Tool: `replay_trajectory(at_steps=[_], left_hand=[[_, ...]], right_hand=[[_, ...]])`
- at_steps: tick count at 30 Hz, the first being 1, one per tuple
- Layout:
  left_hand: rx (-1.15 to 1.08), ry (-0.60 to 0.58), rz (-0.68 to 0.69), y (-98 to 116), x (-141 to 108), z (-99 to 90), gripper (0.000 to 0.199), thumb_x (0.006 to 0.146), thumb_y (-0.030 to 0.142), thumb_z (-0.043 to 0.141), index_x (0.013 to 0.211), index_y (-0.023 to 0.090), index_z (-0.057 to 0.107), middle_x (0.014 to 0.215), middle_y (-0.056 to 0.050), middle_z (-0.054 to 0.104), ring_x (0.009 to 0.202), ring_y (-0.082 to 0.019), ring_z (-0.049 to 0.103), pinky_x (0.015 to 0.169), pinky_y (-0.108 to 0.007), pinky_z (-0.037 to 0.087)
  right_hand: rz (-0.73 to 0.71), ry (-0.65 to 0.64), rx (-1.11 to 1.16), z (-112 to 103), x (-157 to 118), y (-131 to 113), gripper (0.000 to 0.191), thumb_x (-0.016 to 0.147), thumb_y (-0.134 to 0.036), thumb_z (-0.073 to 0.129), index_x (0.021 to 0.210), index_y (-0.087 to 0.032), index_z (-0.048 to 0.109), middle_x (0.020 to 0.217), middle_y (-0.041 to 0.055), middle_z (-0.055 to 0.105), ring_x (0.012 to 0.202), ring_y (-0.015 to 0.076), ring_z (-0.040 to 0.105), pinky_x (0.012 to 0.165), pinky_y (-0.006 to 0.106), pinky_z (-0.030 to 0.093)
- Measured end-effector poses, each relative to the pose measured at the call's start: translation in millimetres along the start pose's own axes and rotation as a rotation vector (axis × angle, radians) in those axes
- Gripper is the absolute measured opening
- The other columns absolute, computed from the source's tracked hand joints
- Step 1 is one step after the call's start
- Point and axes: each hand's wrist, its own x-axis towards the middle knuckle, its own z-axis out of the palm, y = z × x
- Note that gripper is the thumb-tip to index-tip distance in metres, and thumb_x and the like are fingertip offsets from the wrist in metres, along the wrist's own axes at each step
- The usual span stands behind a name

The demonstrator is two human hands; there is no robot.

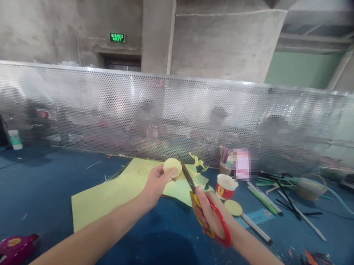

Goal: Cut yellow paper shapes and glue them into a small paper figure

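A small yellow paper disc (172, 167) is pinched between the thumb and fingers of my left hand (158, 183). My right hand (209, 212) grips a pair of scissors (188, 175) with red and yellow handles, the blades pointing up and away from me. Their tip lies close to the disc's right edge; whether they touch, I cannot tell. Beneath and behind my left hand spreads a large sheet of yellow paper (109, 193). Curled yellow offcuts (198, 162) lie beyond the scissors. Another yellow disc (233, 208) rests to the right of my right wrist.
A red and white paper cup (226, 186) stands right of the scissors. Markers (256, 229), pipe cleaners (290, 199) and a basket (310, 188) lie farther right. A purple glue gun (14, 251) is at lower left. A perforated metal screen (110, 108) borders the blue table (112, 254); blurred people show behind it.
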Motion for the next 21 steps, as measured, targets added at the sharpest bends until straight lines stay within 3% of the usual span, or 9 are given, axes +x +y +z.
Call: replay_trajectory(at_steps=[11,17,21], left_hand=[[-0.03,0.038,-0.021,-0.5,1.1,-1.7,0.025,0.071,0.036,0.062,0.058,0.014,0.058,0.061,0.0,0.058,0.062,-0.013,0.049,0.061,-0.024,0.036],[-0.011,0.06,0.004,-3.2,2.5,-3.2,0.027,0.072,0.034,0.06,0.054,0.015,0.056,0.062,0.0,0.059,0.066,-0.014,0.051,0.065,-0.024,0.037],[0.0,0.067,0.025,-4.3,1.6,-3.1,0.023,0.073,0.036,0.059,0.064,0.015,0.062,0.064,0.0,0.061,0.067,-0.015,0.052,0.066,-0.024,0.038]], right_hand=[[-0.041,-0.013,-0.018,-1.3,2.3,3.9,0.057,0.08,-0.069,0.03,0.046,-0.024,0.029,0.032,-0.0044,0.03,0.029,0.0111,0.037,0.033,0.027,0.044],[-0.044,0.008,-0.033,-0.9,3.3,5.3,0.059,0.081,-0.067,0.031,0.043,-0.023,0.028,0.031,-0.0031,0.031,0.028,0.0113,0.037,0.032,0.027,0.043],[-0.02,0.032,-0.024,0.3,2.6,3.4,0.058,0.081,-0.067,0.031,0.044,-0.023,0.029,0.031,-0.0034,0.032,0.027,0.0112,0.037,0.03,0.026,0.041]])
